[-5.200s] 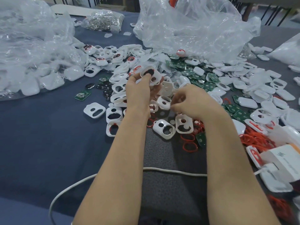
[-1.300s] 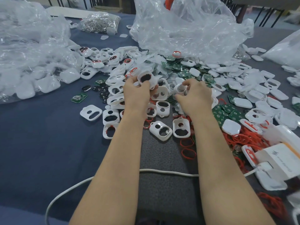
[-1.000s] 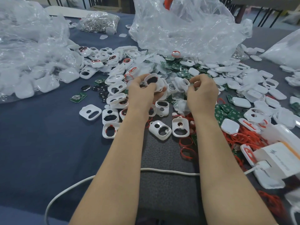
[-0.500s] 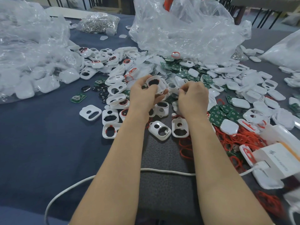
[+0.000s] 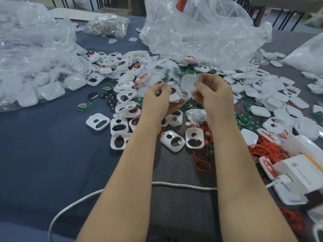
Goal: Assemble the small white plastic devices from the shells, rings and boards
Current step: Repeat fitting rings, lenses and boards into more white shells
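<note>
- Left hand (image 5: 157,103): grip closed round a white shell (image 5: 173,95), held above the table (image 5: 43,154), over the near edge of the parts heap.
- Right hand (image 5: 216,96): grip pinched on a pale cover piece (image 5: 189,81) just beside the shell. It is blurred, so its exact shape is unclear.
- Risk: pressing the two together askew could, I judge, jam them or crack a thin edge. Smooth plastic may also slip from a fingertip pinch into the heap.
- Risk: red rings (image 5: 201,165) and green boards (image 5: 251,124) lie mixed and loose, so a skipped one would be easy to miss.
- Shell: glossy hard plastic, rounded-square, two cut-outs.
- Rings: thin, floppy, oval.
- Boards: flat, rigid, speckled with pale dots.
</note>
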